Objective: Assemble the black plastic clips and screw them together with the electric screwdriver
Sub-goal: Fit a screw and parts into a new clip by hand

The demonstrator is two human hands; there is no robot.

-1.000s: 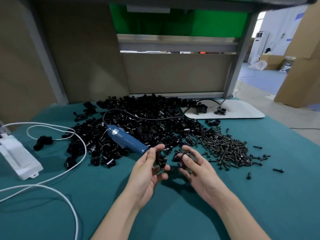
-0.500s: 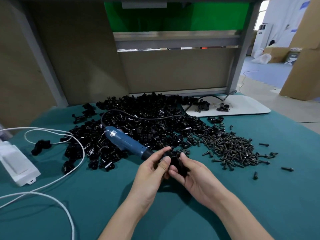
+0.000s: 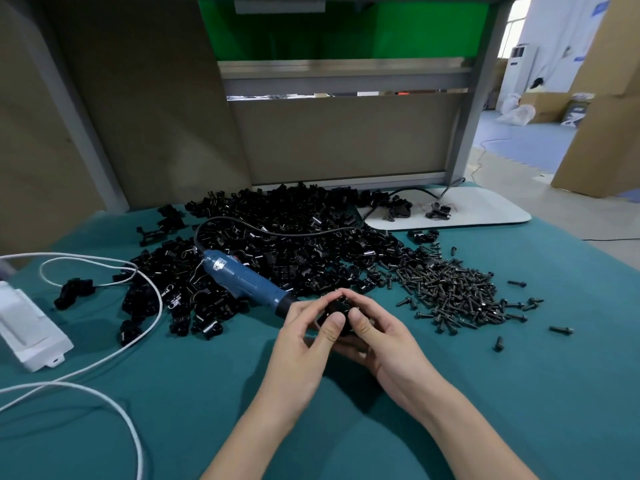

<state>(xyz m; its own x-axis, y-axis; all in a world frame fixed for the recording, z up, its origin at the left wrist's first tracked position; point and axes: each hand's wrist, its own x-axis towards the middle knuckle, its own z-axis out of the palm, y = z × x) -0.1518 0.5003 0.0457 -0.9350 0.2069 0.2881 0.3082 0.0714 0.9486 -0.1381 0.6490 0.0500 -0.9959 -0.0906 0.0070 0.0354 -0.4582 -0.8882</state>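
Teal-covered table (image 3: 485,393), brown panels (image 3: 339,140), cardboard boxes (image 3: 602,98)

Bare teal cloth tabletop (image 3: 519,393) lies open in front, either side of the forearms. Behind, a wide heap of black plastic clips (image 3: 294,244) bars the middle, with a blue electric screwdriver (image 3: 242,280) slanting across its near edge. The left hand (image 3: 304,337) and right hand (image 3: 384,337), pinching a small black clip piece (image 3: 337,306), fill the gap between its tip and the pile of dark screws (image 3: 450,292). Left, a looping white cable (image 3: 114,348) and a white plastic box (image 3: 27,327) obstruct.
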